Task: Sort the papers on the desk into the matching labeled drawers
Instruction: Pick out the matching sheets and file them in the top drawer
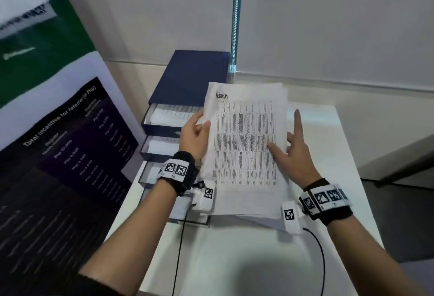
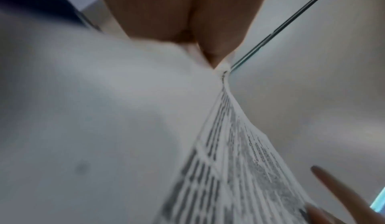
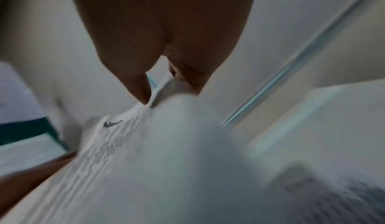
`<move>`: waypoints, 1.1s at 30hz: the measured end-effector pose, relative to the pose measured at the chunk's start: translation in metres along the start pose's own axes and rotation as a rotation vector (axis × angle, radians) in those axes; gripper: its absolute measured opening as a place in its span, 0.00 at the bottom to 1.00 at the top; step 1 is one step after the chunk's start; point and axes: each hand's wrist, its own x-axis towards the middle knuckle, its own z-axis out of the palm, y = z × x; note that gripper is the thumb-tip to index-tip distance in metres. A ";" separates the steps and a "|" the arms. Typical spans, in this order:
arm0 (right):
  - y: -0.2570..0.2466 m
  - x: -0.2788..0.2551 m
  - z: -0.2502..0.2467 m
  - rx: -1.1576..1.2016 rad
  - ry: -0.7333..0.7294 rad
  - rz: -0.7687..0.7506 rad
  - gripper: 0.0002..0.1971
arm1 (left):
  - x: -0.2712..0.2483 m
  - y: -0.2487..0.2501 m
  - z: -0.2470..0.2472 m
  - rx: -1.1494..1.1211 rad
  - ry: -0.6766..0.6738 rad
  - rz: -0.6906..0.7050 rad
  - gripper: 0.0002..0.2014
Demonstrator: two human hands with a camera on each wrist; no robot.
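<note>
While held tilted above the white desk (image 1: 246, 260), the paper stack (image 1: 244, 145) headed "Admin" is gripped at its left edge by the left hand (image 1: 195, 138) and pinched at its right edge by the right hand (image 1: 297, 154), index finger extended; open blue drawers (image 1: 164, 119) lie far left.

Raised "Admin" paper stack (image 1: 244, 145), drawers (image 1: 169, 117) open

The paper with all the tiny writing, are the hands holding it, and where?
Yes. The left hand grips the paper stack by its left edge; the right hand pinches the right edge, thumb on top, index finger pointing up.
</note>
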 end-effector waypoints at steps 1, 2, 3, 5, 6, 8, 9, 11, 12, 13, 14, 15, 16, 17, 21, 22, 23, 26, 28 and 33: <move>-0.011 0.001 0.011 -0.050 -0.070 -0.057 0.44 | 0.004 0.007 -0.017 0.007 0.023 0.008 0.19; -0.021 0.003 0.023 -0.095 -0.140 -0.102 0.40 | 0.007 0.013 -0.033 0.012 0.044 0.015 0.19; -0.030 0.005 0.037 -0.111 -0.199 -0.123 0.35 | 0.011 0.016 -0.051 0.029 0.065 0.013 0.19; -0.044 0.011 0.066 -0.050 -0.258 -0.104 0.25 | 0.016 0.018 -0.089 0.071 0.103 -0.024 0.20; -0.051 0.013 0.080 -0.006 -0.270 -0.058 0.23 | 0.018 0.015 -0.109 0.091 0.112 -0.055 0.22; -0.059 0.024 0.107 0.123 -0.277 0.115 0.20 | 0.019 0.005 -0.146 0.152 0.080 -0.144 0.32; -0.063 0.029 0.119 0.220 -0.284 0.226 0.19 | 0.017 0.002 -0.163 0.184 0.049 -0.207 0.38; -0.073 0.040 0.139 0.390 -0.305 0.429 0.18 | 0.012 -0.005 -0.191 0.178 -0.056 -0.305 0.40; -0.079 0.045 0.147 0.436 -0.311 0.491 0.18 | 0.006 -0.004 -0.202 0.174 -0.130 -0.331 0.38; -0.081 0.050 0.154 0.468 -0.310 0.529 0.18 | 0.002 -0.005 -0.213 0.187 -0.201 -0.341 0.38; -0.083 0.055 0.161 0.496 -0.309 0.553 0.17 | -0.002 -0.003 -0.222 0.194 -0.250 -0.339 0.38; -0.083 0.059 0.166 0.501 -0.313 0.566 0.17 | -0.004 -0.001 -0.230 0.189 -0.277 -0.333 0.39; -0.084 0.061 0.171 0.494 -0.329 0.577 0.19 | -0.003 0.001 -0.237 0.196 -0.284 -0.325 0.41; -0.083 0.064 0.174 0.479 -0.341 0.595 0.23 | -0.001 0.002 -0.243 0.205 -0.283 -0.319 0.43; -0.084 0.072 0.180 0.522 -0.278 0.617 0.23 | 0.013 0.009 -0.248 0.076 -0.267 -0.324 0.23; -0.082 0.075 0.178 0.543 -0.234 0.612 0.22 | 0.016 0.009 -0.246 0.046 -0.270 -0.342 0.21; -0.079 0.078 0.177 0.568 -0.213 0.615 0.22 | 0.021 0.007 -0.244 0.022 -0.278 -0.353 0.21; -0.076 0.081 0.171 0.622 -0.271 0.687 0.20 | 0.033 0.008 -0.234 -0.033 -0.273 -0.367 0.20; -0.078 0.083 0.167 0.652 -0.360 0.736 0.14 | 0.044 0.007 -0.228 -0.086 -0.250 -0.352 0.20; -0.065 0.097 0.158 0.498 -0.458 0.778 0.27 | 0.073 -0.012 -0.215 -0.127 -0.116 -0.324 0.19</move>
